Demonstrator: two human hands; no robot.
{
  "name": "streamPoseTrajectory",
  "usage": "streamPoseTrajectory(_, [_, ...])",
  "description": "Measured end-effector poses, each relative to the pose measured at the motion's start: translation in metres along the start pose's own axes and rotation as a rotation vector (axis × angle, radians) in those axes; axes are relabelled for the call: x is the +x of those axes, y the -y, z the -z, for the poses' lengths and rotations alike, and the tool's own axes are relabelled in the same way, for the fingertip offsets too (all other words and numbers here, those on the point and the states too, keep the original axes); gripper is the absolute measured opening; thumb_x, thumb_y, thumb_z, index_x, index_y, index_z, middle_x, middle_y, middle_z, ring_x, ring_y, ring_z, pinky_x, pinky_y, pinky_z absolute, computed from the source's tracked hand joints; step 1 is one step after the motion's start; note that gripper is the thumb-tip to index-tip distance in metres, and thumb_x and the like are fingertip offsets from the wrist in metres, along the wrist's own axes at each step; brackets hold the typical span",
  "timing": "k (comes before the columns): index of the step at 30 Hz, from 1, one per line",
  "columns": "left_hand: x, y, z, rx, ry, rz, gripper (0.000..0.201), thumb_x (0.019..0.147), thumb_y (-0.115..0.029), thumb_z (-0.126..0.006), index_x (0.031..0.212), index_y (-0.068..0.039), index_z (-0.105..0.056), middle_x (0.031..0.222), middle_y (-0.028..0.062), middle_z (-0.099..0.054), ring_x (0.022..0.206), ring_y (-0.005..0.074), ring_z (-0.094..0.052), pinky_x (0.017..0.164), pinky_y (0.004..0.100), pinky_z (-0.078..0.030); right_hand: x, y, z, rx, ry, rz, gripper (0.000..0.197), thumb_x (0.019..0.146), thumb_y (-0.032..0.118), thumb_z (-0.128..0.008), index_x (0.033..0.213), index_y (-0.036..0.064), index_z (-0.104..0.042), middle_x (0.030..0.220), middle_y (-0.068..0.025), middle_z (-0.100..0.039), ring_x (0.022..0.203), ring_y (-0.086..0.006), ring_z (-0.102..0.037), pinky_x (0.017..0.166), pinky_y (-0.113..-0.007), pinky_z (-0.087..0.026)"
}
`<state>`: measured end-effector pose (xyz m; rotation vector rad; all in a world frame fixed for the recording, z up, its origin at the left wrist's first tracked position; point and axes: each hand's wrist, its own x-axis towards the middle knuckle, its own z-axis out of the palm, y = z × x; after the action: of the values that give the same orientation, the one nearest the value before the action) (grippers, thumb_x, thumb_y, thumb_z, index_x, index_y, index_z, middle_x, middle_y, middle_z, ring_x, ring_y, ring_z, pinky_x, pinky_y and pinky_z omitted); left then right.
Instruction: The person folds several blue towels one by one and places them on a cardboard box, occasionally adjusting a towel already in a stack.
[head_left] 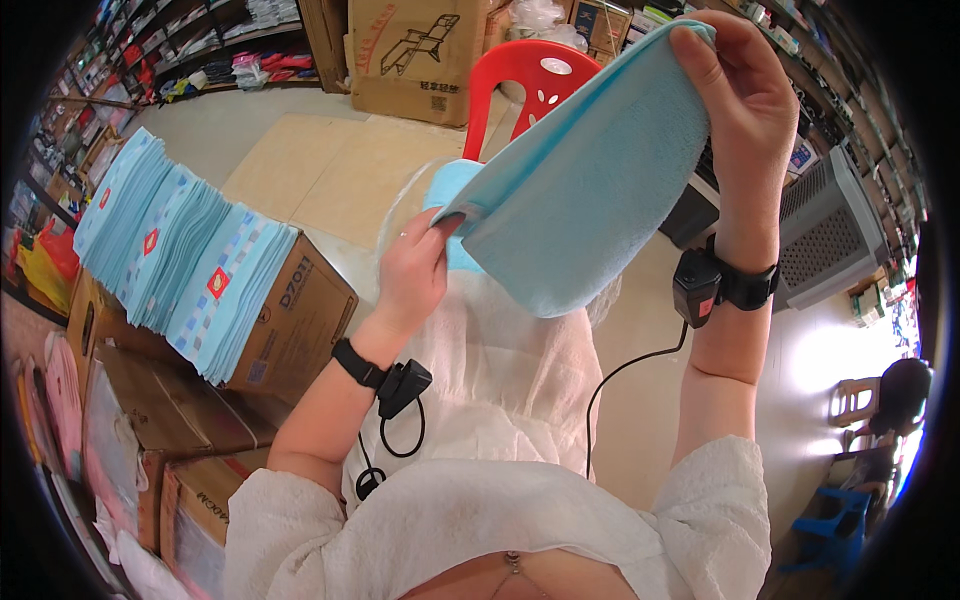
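A light blue towel (600, 200) is stretched between my two hands, its right end raised higher than its left. My left hand (412, 270) is closed on the lower left corner. With thumb and fingers, my right hand (745, 95) pinches the upper right end. The towel looks folded along its upper edge, and its lower part hangs free over my lap. Behind it, more light blue cloth (455, 185) shows near my knees, partly hidden by the towel. To my left, several stacks of folded blue towels (180, 245) with red labels stand on a cardboard box.
A red plastic chair (490, 75) stands ahead, with a large cardboard box (410, 60) behind it. Brown boxes (215, 490) sit low at my left. On the right are a grey plastic basket (825, 225) and a blue stool (835, 525). A black cable (625, 365) runs from my right wrist band.
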<state>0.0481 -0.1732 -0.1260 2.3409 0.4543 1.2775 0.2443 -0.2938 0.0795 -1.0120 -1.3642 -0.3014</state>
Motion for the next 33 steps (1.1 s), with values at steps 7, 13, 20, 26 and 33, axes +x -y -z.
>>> streamPoseTrajectory(7, [0.01,0.005,-0.009,-0.184,0.231,-0.183,0.016,0.074,-0.015,-0.064,0.083,-0.003,-0.059,0.092,0.0129,-0.058,0.089,0.0307,-0.054,0.077,0.0397,-0.042,-0.001,-0.01,0.019,-0.154,0.098,0.023,0.023,0.079,0.018,-0.066,0.097,0.0043,-0.063,0.083,0.0001,-0.062,0.076,-0.0053,-0.055,0.067,-0.015,-0.042])
streamPoseTrajectory(13, [0.011,0.011,0.027,-0.203,0.37,-0.163,0.019,0.076,-0.015,-0.064,0.07,0.001,-0.055,0.073,0.0131,-0.055,0.075,0.029,-0.053,0.063,0.0365,-0.041,-0.006,-0.047,0.043,-0.223,-0.004,-0.026,0.02,0.079,0.014,-0.067,0.093,0.0011,-0.063,0.074,0.0022,-0.059,0.068,-0.0025,-0.053,0.061,-0.016,-0.042])
streamPoseTrajectory(20, [0.062,0.001,0.107,-0.234,0.214,-0.016,0.017,0.079,-0.007,-0.062,0.068,0.003,-0.052,0.065,0.0041,-0.05,0.059,0.012,-0.045,0.054,0.0246,-0.035,-0.028,-0.087,0.097,-0.101,0.238,-0.543,0.018,0.082,0.018,-0.063,0.091,0.0038,-0.06,0.067,0.0043,-0.053,0.056,-0.0018,-0.047,0.049,-0.015,-0.037])
streamPoseTrajectory(26, [0.101,0.01,0.136,-0.334,0.168,0.21,0.014,0.08,-0.01,-0.064,0.071,-0.002,-0.055,0.072,-0.0028,-0.051,0.063,0.0048,-0.047,0.055,0.0189,-0.04,-0.036,-0.072,0.093,0.056,0.333,-0.564,0.016,0.084,0.009,-0.056,0.099,0.0048,-0.056,0.075,-0.0002,-0.058,0.063,-0.006,-0.056,0.056,-0.017,-0.047])
streamPoseTrajectory(33, [0.133,0.001,0.155,-0.295,0.267,0.091,0.015,0.079,-0.012,-0.064,0.072,-0.002,-0.055,0.072,-0.0024,-0.05,0.062,0.004,-0.047,0.054,0.0183,-0.04,-0.036,-0.067,0.091,-0.1,0.363,-0.484,0.015,0.085,0.012,-0.054,0.096,0.002,-0.058,0.071,0.0009,-0.056,0.061,-0.005,-0.052,0.053,-0.018,-0.042])
